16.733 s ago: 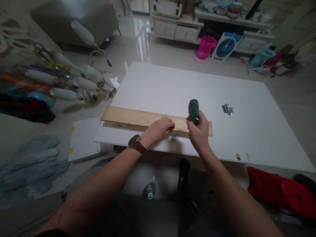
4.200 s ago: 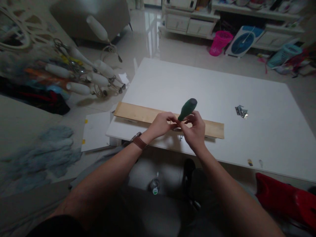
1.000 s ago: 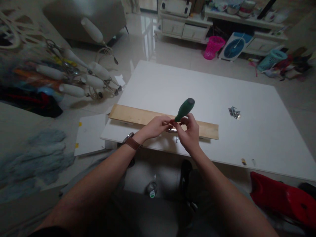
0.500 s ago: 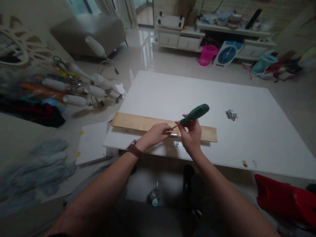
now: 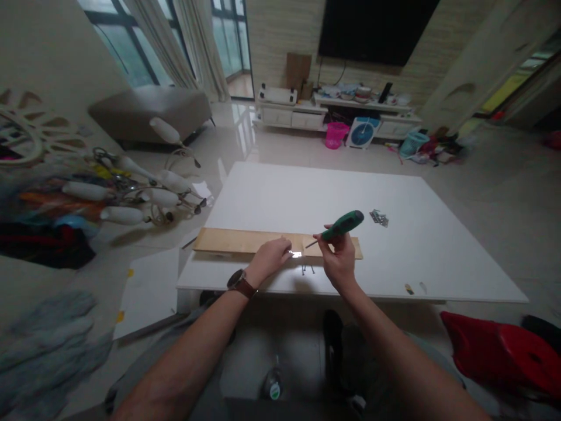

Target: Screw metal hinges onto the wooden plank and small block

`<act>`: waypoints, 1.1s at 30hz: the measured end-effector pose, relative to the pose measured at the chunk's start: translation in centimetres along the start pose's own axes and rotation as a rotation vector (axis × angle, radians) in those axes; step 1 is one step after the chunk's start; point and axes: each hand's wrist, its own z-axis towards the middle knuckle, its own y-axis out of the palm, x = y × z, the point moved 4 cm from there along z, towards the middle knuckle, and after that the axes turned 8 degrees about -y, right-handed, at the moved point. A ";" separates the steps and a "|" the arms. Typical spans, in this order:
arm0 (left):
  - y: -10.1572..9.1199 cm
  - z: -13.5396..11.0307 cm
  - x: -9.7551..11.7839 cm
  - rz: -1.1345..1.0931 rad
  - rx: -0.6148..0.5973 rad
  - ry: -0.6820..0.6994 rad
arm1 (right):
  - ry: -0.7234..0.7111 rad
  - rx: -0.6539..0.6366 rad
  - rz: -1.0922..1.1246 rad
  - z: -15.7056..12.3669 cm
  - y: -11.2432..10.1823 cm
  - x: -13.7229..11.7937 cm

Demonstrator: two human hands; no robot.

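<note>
A green-handled screwdriver (image 5: pixel 342 225) is gripped in my right hand (image 5: pixel 338 260), its thin shaft pointing left and down over the wooden board (image 5: pixel 232 240). The tip appears just above the board, apart from my left hand (image 5: pixel 272 257). The fingers of my left hand are curled at the board's near edge around a shiny metal hinge (image 5: pixel 297 254), which sticks out to the right of them. Part of the hinge is hidden by the fingers. Two screws (image 5: pixel 304 269) lie on the white panel (image 5: pixel 263 196) just in front of the board.
Several metal hinges (image 5: pixel 379 218) lie in a pile on the panel, right of the board. Small pieces (image 5: pixel 409 289) rest near its front edge. A red stool (image 5: pixel 495 342) stands at right, a lamp with white shades (image 5: pixel 123 215) at left, a bottle (image 5: pixel 273 386) below.
The view has tilted up, showing more of the room. My left hand has drawn back from the screwdriver tip, leaving a gap. The screwdriver stays in my right hand.
</note>
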 end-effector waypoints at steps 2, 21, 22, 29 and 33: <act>-0.1 0.0 0.3 -0.011 -0.038 0.042 | -0.005 0.015 -0.017 -0.2 -1.0 -0.2; 0.4 1.2 1.9 0.246 -0.037 -0.056 | 0.079 0.158 -0.108 -6.2 -11.8 -6.0; 0.5 1.1 1.9 0.250 -0.031 -0.062 | 0.148 0.183 -0.063 -7.7 -13.0 -6.5; 0.9 0.6 2.0 0.247 -0.020 -0.029 | 0.634 0.386 0.249 -19.6 -22.1 -8.4; 0.5 0.4 1.9 0.243 -0.029 -0.005 | 0.695 0.435 0.417 -24.4 -24.6 -7.3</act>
